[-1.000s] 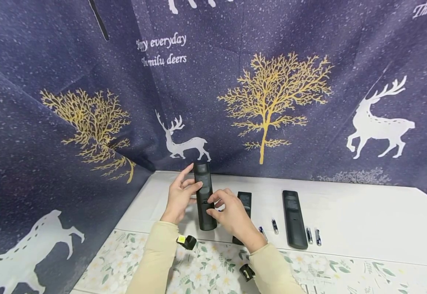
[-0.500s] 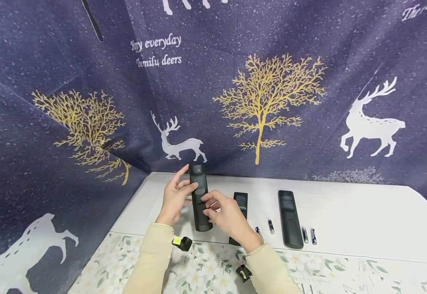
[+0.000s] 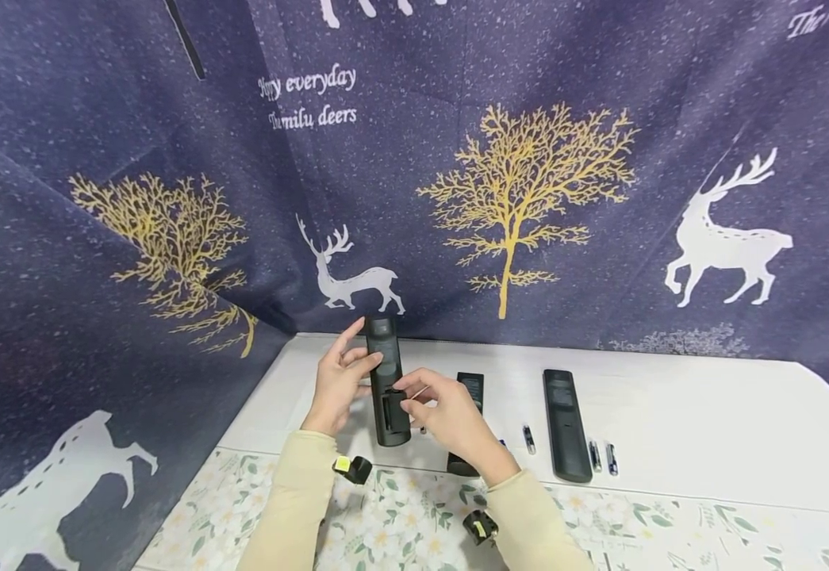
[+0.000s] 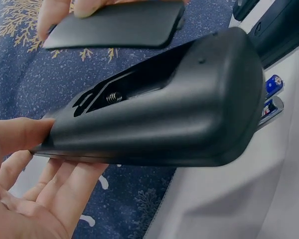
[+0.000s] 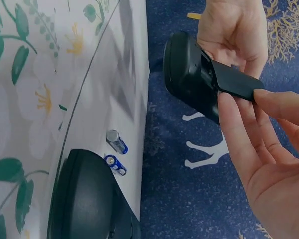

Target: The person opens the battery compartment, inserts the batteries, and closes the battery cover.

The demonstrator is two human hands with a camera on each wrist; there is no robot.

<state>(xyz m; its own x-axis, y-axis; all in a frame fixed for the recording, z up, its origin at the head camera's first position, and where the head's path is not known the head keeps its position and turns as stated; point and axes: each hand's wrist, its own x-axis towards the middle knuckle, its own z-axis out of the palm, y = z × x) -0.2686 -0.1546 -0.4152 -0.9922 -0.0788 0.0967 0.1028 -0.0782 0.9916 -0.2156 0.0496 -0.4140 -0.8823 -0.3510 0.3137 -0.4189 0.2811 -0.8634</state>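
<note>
My left hand [image 3: 335,388] grips a black remote control [image 4: 189,119] by its side, its back turned up and tilted. The battery compartment lies uncovered; a coil spring [image 4: 114,97] shows inside, and no battery is visible in the part I can see. Between thumb and fingers, my right hand [image 3: 450,412] pinches the flat black battery cover [image 4: 119,25]. The left wrist view shows this cover apart from the remote, above the compartment. A second remote [image 3: 471,385] lies on the table, partly hidden by my right hand.
A third black remote [image 3: 567,428] lies face down on the white table, with two batteries [image 3: 603,457] at its right. Another battery [image 3: 529,438] lies to its left. Two blue and silver batteries [image 5: 115,153] rest near a remote in the right wrist view. A patterned curtain [image 3: 414,159] hangs behind.
The battery cover, earlier seated on the remote, has come away in my right hand, exposing the compartment. My left hand keeps its grip on the remote.
</note>
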